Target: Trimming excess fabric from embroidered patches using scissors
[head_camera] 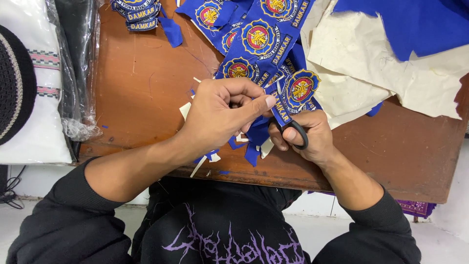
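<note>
Blue embroidered patch (281, 105) between scissors (294, 131)

I look down on a small sewing workshop: embroidered blue patches (259, 36) and backing sheets (371, 63) crowd a worn wooden table's (141, 83) far edge.

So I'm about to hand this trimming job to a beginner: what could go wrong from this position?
1. The left hand pinches the blue embroidered patch strip right beside the black-handled scissors held in the right hand; the left thumb could get nicked.
2. The round emblem patch lies close to the cut, so a slip might clip its stitched border.
3. Blue and white fabric offcuts sit at the edge of the brown wooden table and may fall.
</note>
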